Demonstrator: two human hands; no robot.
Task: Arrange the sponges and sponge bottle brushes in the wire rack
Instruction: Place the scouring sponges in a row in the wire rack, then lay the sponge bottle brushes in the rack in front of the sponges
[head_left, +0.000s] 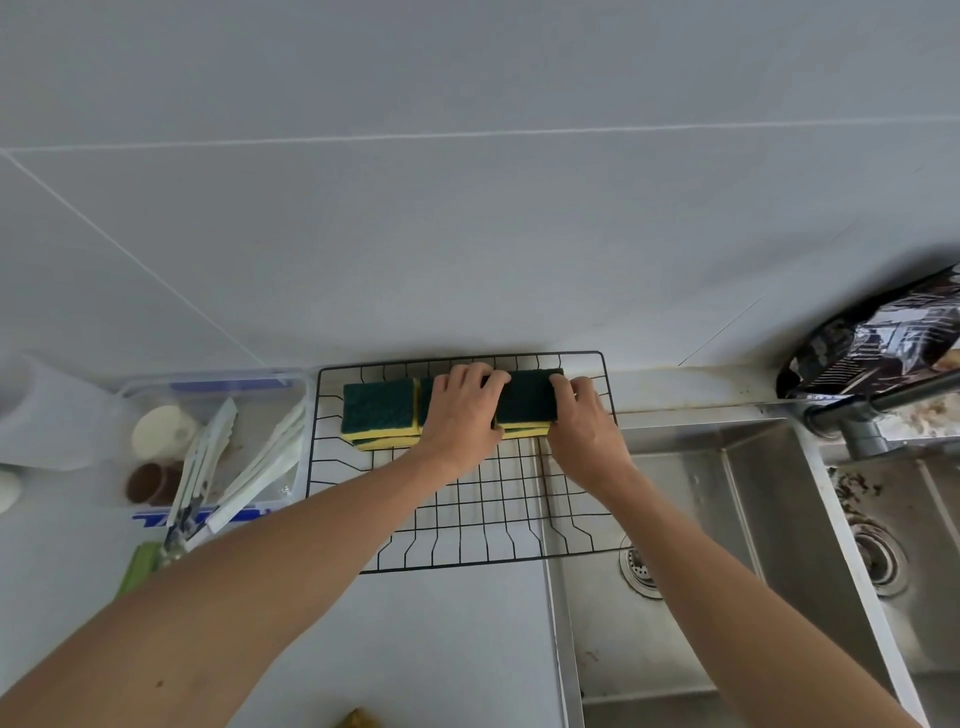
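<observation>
A black wire rack (519, 558) lies on the white counter, its right edge over the sink. Green-topped yellow sponges stand in a row along its back. The left sponge (379, 405) lies free. My left hand (462, 410) covers the middle sponge (426, 395), fingers curled over its far edge. My right hand (582, 421) grips the right end of the right sponge (530, 397), which sits on another yellow layer. White-handled sponge bottle brushes (270, 457) lie in a clear plastic container (218, 376) left of the rack.
A steel double sink (701, 519) with drains lies right of the rack, and a faucet (857, 415) reaches over it. A dark foil bag (883, 343) leans at the far right. A grey tiled wall rises directly behind the rack.
</observation>
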